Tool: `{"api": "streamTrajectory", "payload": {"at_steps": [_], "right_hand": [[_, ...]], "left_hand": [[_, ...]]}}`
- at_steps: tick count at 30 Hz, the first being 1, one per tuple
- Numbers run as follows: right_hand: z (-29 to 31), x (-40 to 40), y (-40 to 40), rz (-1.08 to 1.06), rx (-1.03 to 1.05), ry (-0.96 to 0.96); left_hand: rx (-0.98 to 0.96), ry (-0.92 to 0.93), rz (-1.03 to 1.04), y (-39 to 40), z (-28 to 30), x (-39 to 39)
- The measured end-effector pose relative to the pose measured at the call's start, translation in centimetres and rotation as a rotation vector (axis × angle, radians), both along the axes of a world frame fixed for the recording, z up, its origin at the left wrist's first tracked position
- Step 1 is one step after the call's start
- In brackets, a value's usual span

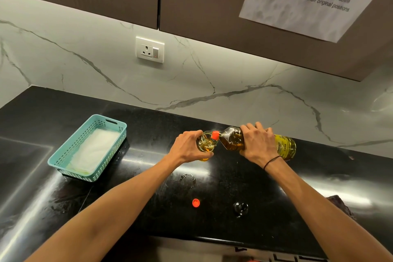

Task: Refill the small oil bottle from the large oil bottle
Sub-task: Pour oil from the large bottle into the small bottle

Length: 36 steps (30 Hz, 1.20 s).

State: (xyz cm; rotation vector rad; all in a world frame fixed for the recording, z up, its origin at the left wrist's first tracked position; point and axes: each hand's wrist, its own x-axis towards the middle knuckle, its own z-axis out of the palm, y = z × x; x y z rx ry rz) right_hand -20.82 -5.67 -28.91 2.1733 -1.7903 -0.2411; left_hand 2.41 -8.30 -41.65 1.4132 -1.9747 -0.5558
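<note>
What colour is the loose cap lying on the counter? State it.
Red-orange. The cap lies on the black counter in the head view.

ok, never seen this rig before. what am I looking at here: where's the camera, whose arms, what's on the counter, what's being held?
There is no robot here. A person wears one wide-angle camera on the head, looking down at their own two bare arms.

The left hand grips a small open oil bottle standing on the black counter. The right hand holds the large oil bottle tipped nearly on its side, its orange spout at the small bottle's mouth.

On the counter lie an orange cap, a dark lid and a teal basket holding white cloth. A printed instruction sheet hangs on the cabinet above.
</note>
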Motion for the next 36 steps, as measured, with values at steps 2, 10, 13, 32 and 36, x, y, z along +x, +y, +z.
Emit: {"api": "streamTrajectory", "payload": {"at_steps": [2, 10, 13, 32, 36], "right_hand": [[0.0, 0.1, 0.1, 0.0, -0.004, 0.008], [-0.1, 0.1, 0.3, 0.0, -0.01, -0.002], [0.0, 0.1, 0.4, 0.0, -0.015, -0.002], [0.4, -0.1, 1.3, -0.002, -0.013, 0.01], [0.5, -0.1, 1.3, 0.002, -0.024, 0.024]], "left_hand": [[-0.001, -0.001, 0.005, 0.1, 0.0, 0.0], [0.001, -0.008, 0.005, 0.1, -0.1, 0.3], [0.003, -0.01, 0.001, 0.2, -0.1, 0.3], [0.007, 0.005, -0.013, 1.0, 0.5, -0.1], [-0.001, -0.005, -0.006, 1.1, 0.6, 0.0]]}}
